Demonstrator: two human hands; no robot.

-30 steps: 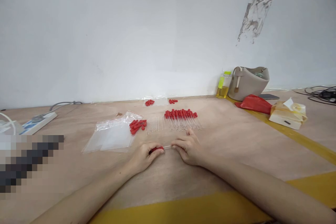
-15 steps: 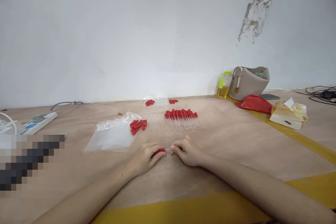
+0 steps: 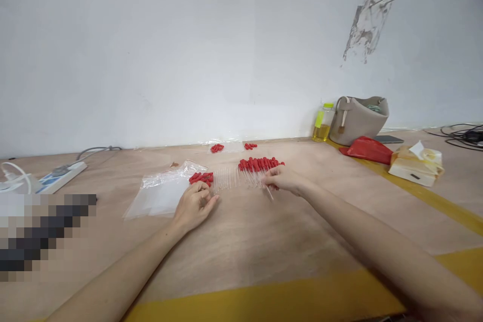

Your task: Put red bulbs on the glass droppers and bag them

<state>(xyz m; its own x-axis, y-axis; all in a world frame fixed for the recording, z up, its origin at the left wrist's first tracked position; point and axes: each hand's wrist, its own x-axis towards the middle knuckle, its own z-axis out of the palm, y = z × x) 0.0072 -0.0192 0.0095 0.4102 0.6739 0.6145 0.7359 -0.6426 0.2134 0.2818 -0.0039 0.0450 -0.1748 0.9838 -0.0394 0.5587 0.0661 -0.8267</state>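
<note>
My right hand (image 3: 284,179) is at the near right of a row of glass droppers with red rubber bulbs (image 3: 260,163). Its fingers are closed on a dropper, whose clear tube (image 3: 269,192) sticks out below them; the bulb end is hidden. At the near edge of a small pile of loose red rubber bulbs (image 3: 202,177) is my left hand (image 3: 196,205). Its thumb stands apart from the bent fingers, and I see nothing held in it. Between the hands lies a row of bare clear glass tubes (image 3: 225,178).
Clear zip bags (image 3: 158,196) lie left of the bulbs. More red bulbs (image 3: 217,148) are by the wall. A power strip (image 3: 62,177) is at far left. On the right are a bottle (image 3: 321,123), a grey bag (image 3: 360,119), a red pouch (image 3: 366,150) and a tissue pack (image 3: 417,165).
My hands have parted from in front of me. The right has carried the dropper forward to the row of droppers; the left has let go of its bulb and moved to the loose bulbs.
</note>
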